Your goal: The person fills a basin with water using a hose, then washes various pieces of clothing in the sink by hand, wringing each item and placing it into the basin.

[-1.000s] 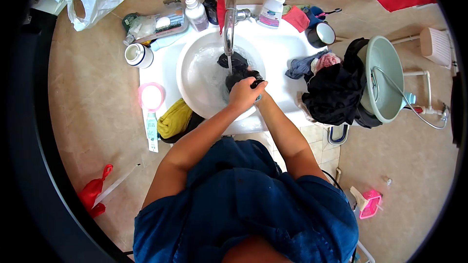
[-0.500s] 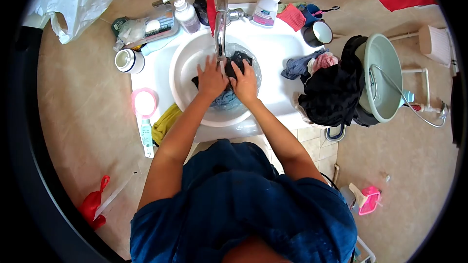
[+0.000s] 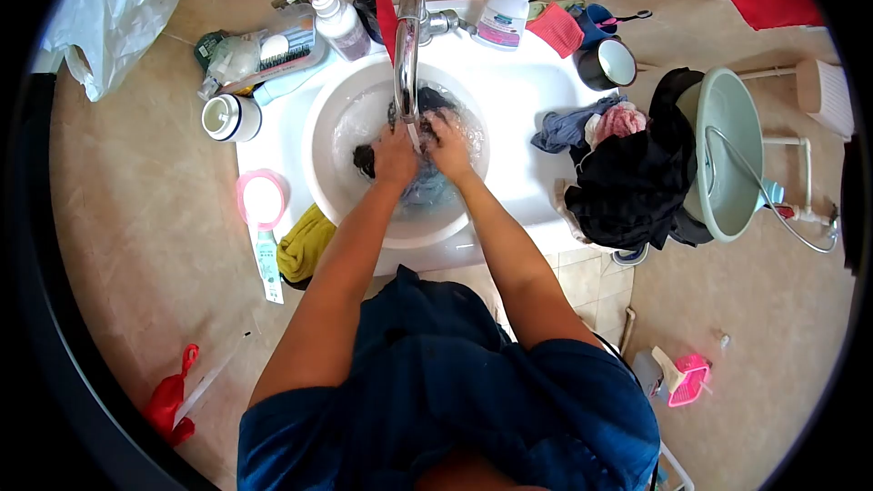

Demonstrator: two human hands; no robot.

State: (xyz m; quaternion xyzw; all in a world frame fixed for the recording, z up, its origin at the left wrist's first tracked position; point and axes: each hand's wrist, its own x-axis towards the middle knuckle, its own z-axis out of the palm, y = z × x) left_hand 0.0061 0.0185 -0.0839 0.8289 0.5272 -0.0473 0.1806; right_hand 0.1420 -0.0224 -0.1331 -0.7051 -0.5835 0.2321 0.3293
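A white round basin (image 3: pixel 320 177) stands in the sink with water in it. Under the tap (image 3: pixel 408 55), a stream of water runs down between my two hands. My left hand (image 3: pixel 396 158) is closed on wet dark clothing, its fingertips partly hidden. Close beside it, my right hand (image 3: pixel 448 147) curls its fingers into the same dark clothing (image 3: pixel 436 98). A black piece of fabric (image 3: pixel 364 160) pokes out left of my left hand, and blue-grey cloth (image 3: pixel 426 187) lies in the water below my wrists.
Black clothes (image 3: pixel 627 184) and a pale green basin (image 3: pixel 735 173) are at the right. A pump bottle (image 3: pixel 341 27), a white bottle (image 3: pixel 504 14) and a mug (image 3: pixel 607 65) line the back edge. Yellow cloth (image 3: pixel 306 243) hangs at the front left.
My fingers have gone from spread on top of the clothing to curled into it. The water is more stirred up, and the view has shifted slightly.
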